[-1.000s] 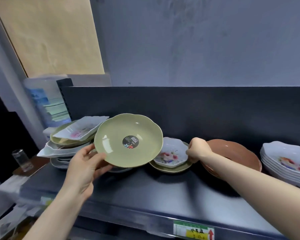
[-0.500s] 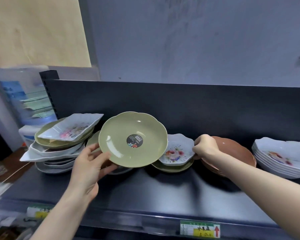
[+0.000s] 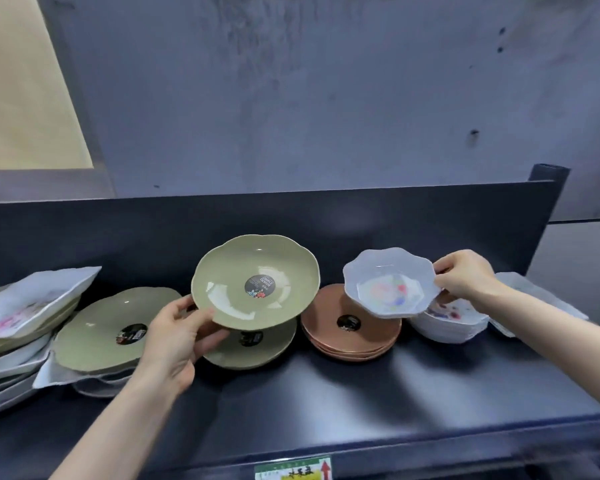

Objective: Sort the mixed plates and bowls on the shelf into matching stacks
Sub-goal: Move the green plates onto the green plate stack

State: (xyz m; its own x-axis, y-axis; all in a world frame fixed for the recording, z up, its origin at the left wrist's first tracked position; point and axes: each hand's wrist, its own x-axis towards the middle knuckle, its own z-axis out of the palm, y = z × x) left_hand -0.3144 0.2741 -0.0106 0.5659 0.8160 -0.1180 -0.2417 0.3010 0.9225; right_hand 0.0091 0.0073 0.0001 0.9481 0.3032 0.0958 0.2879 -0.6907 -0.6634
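My left hand grips the lower left rim of a green scalloped plate, tilted and held above another green plate lying on the dark shelf. My right hand holds a white floral bowl by its right rim, in the air over the stack of brown plates and beside the stack of white floral bowls. A third green plate lies on the mixed pile at the left.
A mixed pile of white rectangular dishes and green plates fills the shelf's left end. More white dishes sit at the far right. The shelf's back panel rises behind everything. A price label hangs on the front edge.
My right hand lifted the white floral bowl off the green plate and carried it right, over the brown plates. The view swung right; my left hand still holds the green plate.
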